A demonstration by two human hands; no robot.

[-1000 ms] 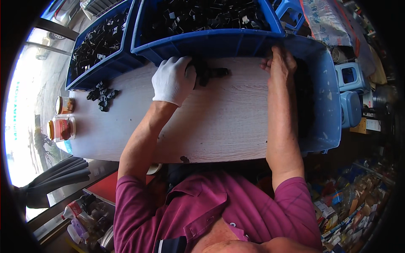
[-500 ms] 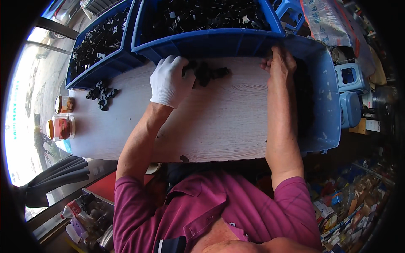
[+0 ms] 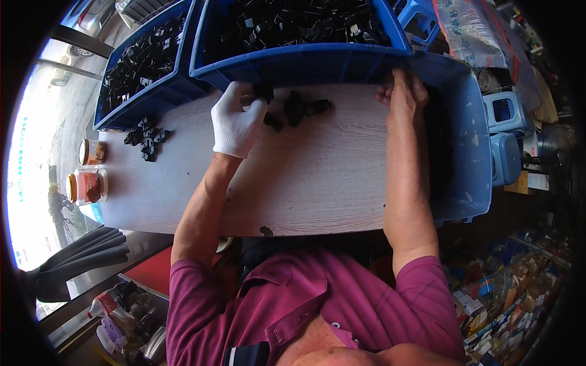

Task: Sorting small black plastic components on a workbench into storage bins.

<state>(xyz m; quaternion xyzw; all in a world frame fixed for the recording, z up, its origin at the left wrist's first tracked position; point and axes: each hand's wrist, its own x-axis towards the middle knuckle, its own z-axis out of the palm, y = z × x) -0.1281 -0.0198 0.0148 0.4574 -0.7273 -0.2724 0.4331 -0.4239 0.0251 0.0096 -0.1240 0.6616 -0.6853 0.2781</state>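
Observation:
My left hand, in a white knit glove, is over the table beside a small cluster of black plastic parts. Its thumb and fingers are curled, closed against one black plastic part at the fingertips. My bare right hand is raised at the right end of the large blue bin, near the lighter blue tub. Its fingers are curled together, and whatever they may hold is hidden. Another small pile of black parts lies on the left of the table.
Two dark blue bins, a large one and a smaller one, full of black parts, line the table's far side. Two lidded jars stand at the left edge of the table. Blue stools are beyond the tub.
My left hand has drawn slightly left from the cluster, uncovering more of the black parts. My right hand has stayed almost still.

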